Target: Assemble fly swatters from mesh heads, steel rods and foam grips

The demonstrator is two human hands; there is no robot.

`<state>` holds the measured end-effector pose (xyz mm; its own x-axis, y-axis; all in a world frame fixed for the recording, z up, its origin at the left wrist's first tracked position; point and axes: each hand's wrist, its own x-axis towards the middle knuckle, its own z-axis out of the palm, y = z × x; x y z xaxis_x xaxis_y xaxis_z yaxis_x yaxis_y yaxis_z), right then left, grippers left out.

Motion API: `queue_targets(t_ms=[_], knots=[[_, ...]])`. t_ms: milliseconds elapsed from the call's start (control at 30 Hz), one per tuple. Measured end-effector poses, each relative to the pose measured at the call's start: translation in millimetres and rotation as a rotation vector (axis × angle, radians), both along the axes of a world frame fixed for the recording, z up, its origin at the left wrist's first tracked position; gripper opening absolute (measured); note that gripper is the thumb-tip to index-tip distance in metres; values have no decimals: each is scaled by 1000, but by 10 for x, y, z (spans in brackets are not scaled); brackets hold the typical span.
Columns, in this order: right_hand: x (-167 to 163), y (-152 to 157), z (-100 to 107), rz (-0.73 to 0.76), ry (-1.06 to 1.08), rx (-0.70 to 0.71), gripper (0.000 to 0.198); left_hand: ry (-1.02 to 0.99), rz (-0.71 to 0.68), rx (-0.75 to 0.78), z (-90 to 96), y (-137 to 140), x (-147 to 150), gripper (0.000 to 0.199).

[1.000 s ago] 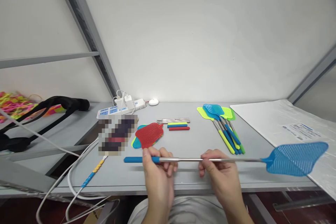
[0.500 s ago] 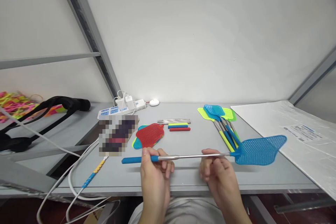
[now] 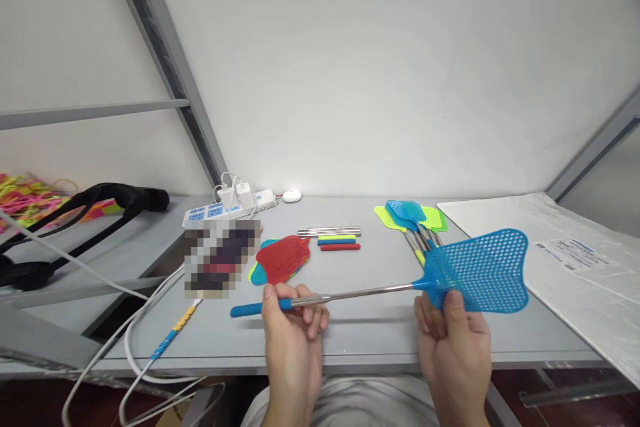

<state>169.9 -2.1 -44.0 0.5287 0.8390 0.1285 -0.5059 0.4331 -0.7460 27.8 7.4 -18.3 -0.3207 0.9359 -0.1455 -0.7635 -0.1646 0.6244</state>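
A blue fly swatter (image 3: 480, 272) with a metal telescopic rod is held level above the front of the table. My left hand (image 3: 295, 330) is closed around it where the blue grip meets the rod. The thumb and fingers of my right hand (image 3: 454, 333) pinch the lower edge of its perforated blue head. Beyond my left hand lie loose swatter heads, a red head (image 3: 283, 259) on top of blue and yellow ones. Near them rest a red grip (image 3: 340, 247), a blue and a yellow grip, and several metal rods (image 3: 329, 231).
Several swatters (image 3: 406, 211) in blue and green lie piled at the back right. A white wrapped package (image 3: 520, 233) covers the table's right side. On the left are a power strip (image 3: 230, 210), a blurred-out phone-like object (image 3: 225, 260), white cables and a black strap-like frame (image 3: 125, 203).
My right hand has moved right from the rod to the swatter's head and now pinches it. The head has turned flatter to view and shifted slightly left. My left hand keeps its grip.
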Motion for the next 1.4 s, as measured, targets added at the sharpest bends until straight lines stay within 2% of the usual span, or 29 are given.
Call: queue_targets(t_ms=[100,167,267,333,433,500,567,667,767,867,933,967,1000,1100,1233,1400], knots=[[-221,-36,-137,83,-127,-25,42,-53,-86,26,49,-80,177,47],[-311,-35,-204,123,-125,-21,45,-36,-79,77,80,-117,235,49],[-330,-12,-219,139,-117,-7,45,15,-95,104,53,-119,241,48],[-308,4,-183,178,-162,1,39,74,-169,66,-24,-99,241,47],[-291,15,-106,239,-319,39,22,354,-260,39,-155,-80,297,45],[-284,14,-61,227,-404,65,17,593,-226,105,-200,-89,370,44],[-257,13,-25,239,-414,70,13,720,-156,168,-208,-106,447,42],[-115,23,54,307,-363,67,13,655,-191,202,-206,-125,506,48],[222,81,230,183,-446,70,16,549,-244,285,-222,-113,448,48],[744,240,487,-74,-730,-56,27,632,-141,326,-209,-74,291,36],[1115,413,631,-276,-1025,-304,41,775,-70,301,-167,-38,157,24],[1281,514,675,-309,-1175,-464,45,853,-48,288,-140,-16,85,19],[1425,622,697,-285,-1305,-615,47,929,-28,283,-113,8,11,16],[1682,941,635,-237,-1399,-771,47,1114,47,301,-65,93,-215,15],[1682,1240,428,-78,-1454,-776,37,1241,99,260,-99,198,-438,16],[1538,1354,290,34,-1547,-773,34,1341,56,269,-138,230,-465,18]])
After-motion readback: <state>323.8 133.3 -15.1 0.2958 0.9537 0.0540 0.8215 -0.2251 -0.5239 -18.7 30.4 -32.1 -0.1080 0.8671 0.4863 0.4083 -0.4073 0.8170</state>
